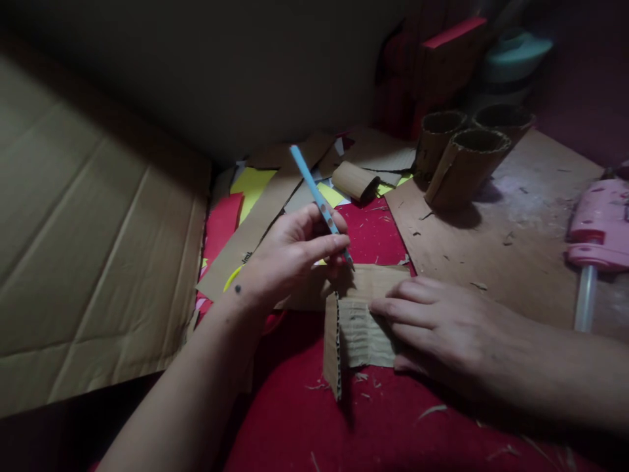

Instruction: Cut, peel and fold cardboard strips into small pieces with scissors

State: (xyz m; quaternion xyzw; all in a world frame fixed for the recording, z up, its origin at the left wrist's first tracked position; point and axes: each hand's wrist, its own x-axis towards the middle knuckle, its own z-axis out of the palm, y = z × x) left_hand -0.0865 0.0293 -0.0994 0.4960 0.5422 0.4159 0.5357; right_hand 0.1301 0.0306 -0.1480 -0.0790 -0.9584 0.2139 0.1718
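My left hand (pixel 309 242) is closed around a light blue pencil (pixel 308 176) with dark dots along its side. The pencil's tip points down at the top part of a brown cardboard strip (pixel 383 278). Below that strip lies a creased, ribbed cardboard piece (pixel 366 334), whose left flap stands upright. My right hand (pixel 437 321) lies flat with its fingers stretched over the right side of the ribbed piece, pressing it against the strip and the red cloth (pixel 295 419). Part of the cardboard is hidden under this hand.
Several cardboard tubes (pixel 466 170) stand on a wooden board (pixel 531 249) at back right. A pink glue gun (pixel 602 223) is at the far right. A short tube (pixel 354 181) lies among paper and cardboard scraps. A large cardboard panel (pixel 98 249) leans at the left.
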